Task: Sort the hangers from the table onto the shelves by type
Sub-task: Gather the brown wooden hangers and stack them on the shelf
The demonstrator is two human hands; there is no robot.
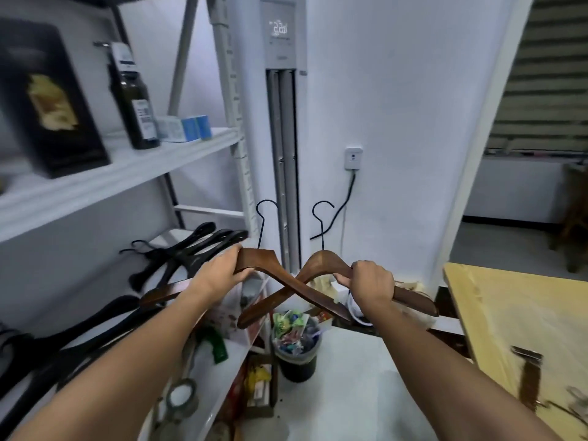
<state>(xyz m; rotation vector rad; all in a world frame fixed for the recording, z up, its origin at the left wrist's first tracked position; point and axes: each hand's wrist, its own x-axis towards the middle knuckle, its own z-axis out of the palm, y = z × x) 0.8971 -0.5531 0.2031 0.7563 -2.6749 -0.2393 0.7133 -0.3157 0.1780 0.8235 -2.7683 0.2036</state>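
I hold two brown wooden hangers with black wire hooks, crossed in front of me. My left hand (219,273) grips the left wooden hanger (270,268) near its peak. My right hand (370,286) grips the right wooden hanger (321,264) on its right arm. Both hangers are up in the air beside the white shelf unit's middle shelf (178,238), where several black plastic hangers (178,253) lie. More black hangers (79,332) lie nearer me on that shelf. The wooden table (515,313) is at the right.
The upper shelf (127,167) holds a black box (47,100), a dark bottle (132,97) and small blue-white boxes (184,127). A bin full of wrappers (297,345) stands on the floor below. A tall air conditioner (281,122) stands ahead. A tape roll (181,397) lies on a lower shelf.
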